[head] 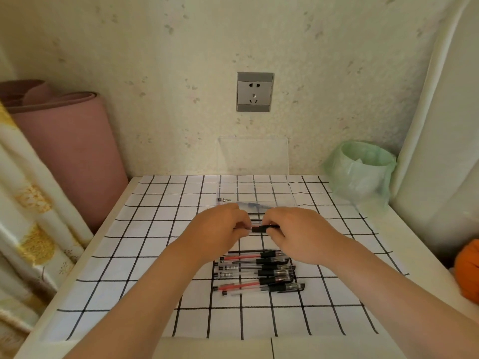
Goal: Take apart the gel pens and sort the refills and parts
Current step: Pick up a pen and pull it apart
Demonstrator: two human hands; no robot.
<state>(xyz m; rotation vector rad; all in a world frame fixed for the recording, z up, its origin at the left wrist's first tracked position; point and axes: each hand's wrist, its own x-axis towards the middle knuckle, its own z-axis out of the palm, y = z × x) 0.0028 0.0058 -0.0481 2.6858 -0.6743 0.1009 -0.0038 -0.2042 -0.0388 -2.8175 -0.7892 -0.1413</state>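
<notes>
My left hand [220,229] and my right hand [298,231] both pinch one black gel pen [260,228], held level above the checked cloth [155,255]. Its ends are hidden by my fingers. Below my hands lies a pile of several gel pens [256,273], some with red refills, some black. Beyond my hands stands a clear plastic box [259,190] with its lid leaning on the wall; a pen part [256,205] lies at its front. A small pen part [225,200] lies on the cloth left of the box.
A bin lined with a green bag [363,169] stands at the back right. A rolled pink mat [67,141] leans at the left. An orange thing [467,270] sits at the right edge. A wall socket [254,92] is above the box.
</notes>
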